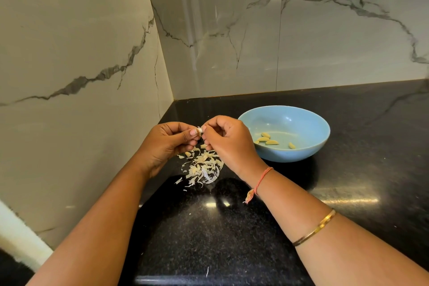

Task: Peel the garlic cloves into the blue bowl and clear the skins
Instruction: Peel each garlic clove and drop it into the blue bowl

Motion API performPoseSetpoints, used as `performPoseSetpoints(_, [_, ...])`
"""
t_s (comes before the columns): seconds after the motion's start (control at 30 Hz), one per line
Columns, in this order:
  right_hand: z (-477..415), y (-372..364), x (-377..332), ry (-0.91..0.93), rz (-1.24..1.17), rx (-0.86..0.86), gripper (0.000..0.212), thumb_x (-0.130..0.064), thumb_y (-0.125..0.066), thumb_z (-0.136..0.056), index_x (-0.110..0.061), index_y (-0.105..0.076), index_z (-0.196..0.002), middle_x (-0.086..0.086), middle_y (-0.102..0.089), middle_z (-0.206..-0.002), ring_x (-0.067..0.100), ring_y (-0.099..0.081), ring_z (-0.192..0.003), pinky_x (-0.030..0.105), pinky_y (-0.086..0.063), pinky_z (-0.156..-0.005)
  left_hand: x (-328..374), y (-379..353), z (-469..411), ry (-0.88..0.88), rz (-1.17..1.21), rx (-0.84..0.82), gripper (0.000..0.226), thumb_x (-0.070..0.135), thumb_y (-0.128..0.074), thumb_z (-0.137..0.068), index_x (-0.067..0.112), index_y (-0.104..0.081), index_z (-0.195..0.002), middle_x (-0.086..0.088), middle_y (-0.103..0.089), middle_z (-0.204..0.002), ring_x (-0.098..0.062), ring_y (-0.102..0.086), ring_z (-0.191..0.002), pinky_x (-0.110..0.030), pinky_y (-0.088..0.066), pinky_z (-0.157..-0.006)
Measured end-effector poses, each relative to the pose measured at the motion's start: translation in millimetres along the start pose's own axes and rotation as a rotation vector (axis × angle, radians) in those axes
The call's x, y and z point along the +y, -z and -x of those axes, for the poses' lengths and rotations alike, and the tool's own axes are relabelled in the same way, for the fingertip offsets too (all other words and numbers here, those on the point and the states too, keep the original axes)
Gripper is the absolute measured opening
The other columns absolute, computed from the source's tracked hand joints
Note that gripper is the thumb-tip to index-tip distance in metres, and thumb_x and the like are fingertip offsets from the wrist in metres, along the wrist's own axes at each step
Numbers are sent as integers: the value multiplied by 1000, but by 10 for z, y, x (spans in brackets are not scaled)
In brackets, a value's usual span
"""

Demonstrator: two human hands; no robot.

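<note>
The left hand point(162, 144) and right hand point(229, 141) pinched one garlic clove point(199, 131) in curled fingers above the skins point(204, 167) — the blue bowl point(290, 155) lay just to its right, nearer the right hand.

Right wrist: you wear a thin thread band point(262, 179), orange and pink, just behind your right hand point(228, 144).
Thread ends: they hang as a short frayed tassel point(249, 197), yellowish and orange.
Right forearm: you wear a slim gold bangle point(321, 225), shiny, darker on its lower part.
Left arm: bare from your left hand point(162, 146) to the picture's edge.
Nails: short and pale.
</note>
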State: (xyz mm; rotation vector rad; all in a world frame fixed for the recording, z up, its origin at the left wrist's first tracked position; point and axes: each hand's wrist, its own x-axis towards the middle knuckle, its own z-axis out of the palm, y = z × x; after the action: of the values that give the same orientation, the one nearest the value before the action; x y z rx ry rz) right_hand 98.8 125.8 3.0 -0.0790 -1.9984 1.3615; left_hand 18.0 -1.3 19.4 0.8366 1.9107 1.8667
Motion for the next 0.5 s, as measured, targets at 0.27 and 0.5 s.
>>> performPoseSetpoints(0.27, [-19,2,20,13,17,-9,14,-8,-55,-90,-6,-67,-83,9,-66,-75,24,-64,-72,45,-56,-72,-12,16,-6,2,-4,-15,18,16,-64,-69,6,-69,-84,-2,-67,-65,-7,-61,-57,-16,-52,-56])
performPoseSetpoints(0.5, [-18,-10,18,-1,14,-16,15,-8,-52,-90,-6,-66,-84,9,-65,-75,24,-63,-72,45,-56,-72,-15,15,-3,5,22,-30,14,15,-64,-69,8,-71,-80,-3,-67,-65,-8,-62,-57,-16,-53,-56])
